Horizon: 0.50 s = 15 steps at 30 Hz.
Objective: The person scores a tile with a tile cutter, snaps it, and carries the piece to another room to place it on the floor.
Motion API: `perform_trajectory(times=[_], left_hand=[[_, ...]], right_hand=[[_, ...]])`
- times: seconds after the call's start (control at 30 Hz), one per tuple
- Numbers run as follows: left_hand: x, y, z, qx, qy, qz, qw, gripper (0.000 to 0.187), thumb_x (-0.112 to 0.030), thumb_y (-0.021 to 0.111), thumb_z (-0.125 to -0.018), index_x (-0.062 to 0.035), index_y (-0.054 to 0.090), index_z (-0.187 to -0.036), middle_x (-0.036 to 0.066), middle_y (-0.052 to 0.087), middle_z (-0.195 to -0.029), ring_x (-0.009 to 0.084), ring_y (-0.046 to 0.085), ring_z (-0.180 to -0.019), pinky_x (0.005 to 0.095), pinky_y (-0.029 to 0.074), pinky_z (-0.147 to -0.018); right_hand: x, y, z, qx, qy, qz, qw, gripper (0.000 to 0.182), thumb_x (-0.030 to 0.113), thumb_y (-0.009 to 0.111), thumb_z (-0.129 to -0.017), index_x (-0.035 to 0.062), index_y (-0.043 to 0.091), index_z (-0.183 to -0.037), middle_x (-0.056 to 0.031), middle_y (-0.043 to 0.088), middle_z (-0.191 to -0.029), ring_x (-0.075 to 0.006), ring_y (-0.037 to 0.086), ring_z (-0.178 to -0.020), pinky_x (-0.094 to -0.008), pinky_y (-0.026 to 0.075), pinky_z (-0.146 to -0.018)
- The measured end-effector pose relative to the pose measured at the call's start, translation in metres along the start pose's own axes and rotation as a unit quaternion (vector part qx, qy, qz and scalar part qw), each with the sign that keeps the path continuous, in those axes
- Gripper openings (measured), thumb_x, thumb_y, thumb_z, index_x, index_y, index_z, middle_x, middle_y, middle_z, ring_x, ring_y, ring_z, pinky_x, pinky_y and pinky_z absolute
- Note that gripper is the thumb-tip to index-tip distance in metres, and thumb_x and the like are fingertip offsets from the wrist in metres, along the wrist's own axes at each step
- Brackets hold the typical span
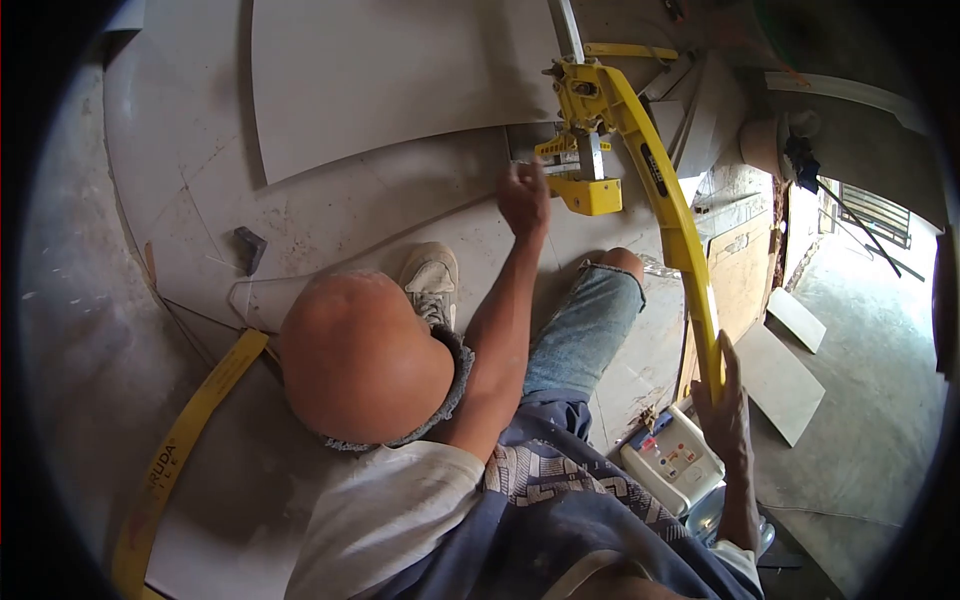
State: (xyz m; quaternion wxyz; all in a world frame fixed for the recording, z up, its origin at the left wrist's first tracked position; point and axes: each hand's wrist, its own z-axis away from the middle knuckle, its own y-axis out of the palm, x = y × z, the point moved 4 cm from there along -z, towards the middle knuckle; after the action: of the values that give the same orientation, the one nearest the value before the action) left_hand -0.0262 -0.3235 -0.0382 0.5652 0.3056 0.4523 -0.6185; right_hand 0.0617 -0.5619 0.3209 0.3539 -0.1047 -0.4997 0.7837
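A yellow tile cutter [585,95] with a metal rail stands in front of me at the upper middle. Its long curved handle [672,205] comes down toward my right side. My right hand [722,395] is wrapped round the lower end of that handle. My left hand [523,200] is closed beside the cutter's yellow end block [590,196]; its fingertips are partly hidden, so what they grip cannot be made out. A large grey tile [400,75] lies left of the rail.
My bent knee [365,355] and shoe are at the left. A yellow printed strip [190,455] lies at lower left, a small dark angled piece [250,250] on the floor. A white tub [672,465] stands by my right side. Tile pieces [775,380] lie on the concrete beyond.
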Motion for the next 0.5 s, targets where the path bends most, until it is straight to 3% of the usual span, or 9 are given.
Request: perform_trajectory(times=[0.07,0.17,0.3,0.43,0.5], left_hand=[[0.015,-0.005,-0.001,-0.005,-0.021,0.017,1.000,0.039,-0.040,0.065,-0.091,-0.0012,0.063,-0.082,0.014,0.064,-0.075,0.0281,0.063,-0.070,0.0392,0.050,-0.070],[0.030,-0.001,0.002,0.012,-0.050,0.051,0.997,0.038,-0.039,0.065,-0.091,-0.0017,0.063,-0.085,0.013,0.066,-0.078,0.0267,0.065,-0.074,0.0388,0.050,-0.072],[0.025,0.008,0.006,0.062,-0.058,0.069,0.994,0.037,-0.039,0.064,-0.091,-0.0019,0.064,-0.091,0.012,0.068,-0.080,0.0251,0.066,-0.077,0.0373,0.051,-0.073],[0.040,0.017,0.007,0.133,-0.091,0.074,0.984,0.040,-0.041,0.064,-0.091,-0.0013,0.065,-0.093,0.013,0.070,-0.084,0.0243,0.067,-0.079,0.0362,0.051,-0.076],[0.050,0.024,0.008,0.154,-0.099,0.084,0.980,0.041,-0.042,0.065,-0.090,-0.0012,0.065,-0.094,0.013,0.070,-0.086,0.0242,0.067,-0.079,0.0360,0.051,-0.077]], right_hand=[[0.011,-0.002,0.001,-0.001,0.003,-0.006,1.000,0.070,0.004,0.059,-0.088,0.0075,0.027,-0.150,-0.0250,0.056,-0.133,-0.0423,0.063,-0.108,-0.0452,0.051,-0.088],[0.001,0.004,0.001,-0.021,-0.040,0.011,0.999,0.070,0.004,0.059,-0.088,0.0088,0.027,-0.150,-0.0250,0.059,-0.126,-0.0389,0.066,-0.099,-0.0437,0.052,-0.084],[-0.016,0.031,0.007,0.001,0.033,-0.058,0.998,0.072,0.004,0.058,-0.086,0.0140,0.028,-0.151,-0.0216,0.063,-0.111,-0.0331,0.067,-0.082,-0.0418,0.055,-0.074],[-0.024,0.046,0.015,-0.079,-0.056,0.017,0.995,0.075,0.002,0.061,-0.084,0.0156,0.028,-0.150,-0.0196,0.065,-0.105,-0.0316,0.068,-0.082,-0.0424,0.055,-0.068],[-0.029,0.050,0.016,-0.063,-0.034,0.008,0.997,0.076,0.001,0.062,-0.084,0.0158,0.029,-0.150,-0.0197,0.065,-0.107,-0.0320,0.068,-0.082,-0.0424,0.055,-0.069]])
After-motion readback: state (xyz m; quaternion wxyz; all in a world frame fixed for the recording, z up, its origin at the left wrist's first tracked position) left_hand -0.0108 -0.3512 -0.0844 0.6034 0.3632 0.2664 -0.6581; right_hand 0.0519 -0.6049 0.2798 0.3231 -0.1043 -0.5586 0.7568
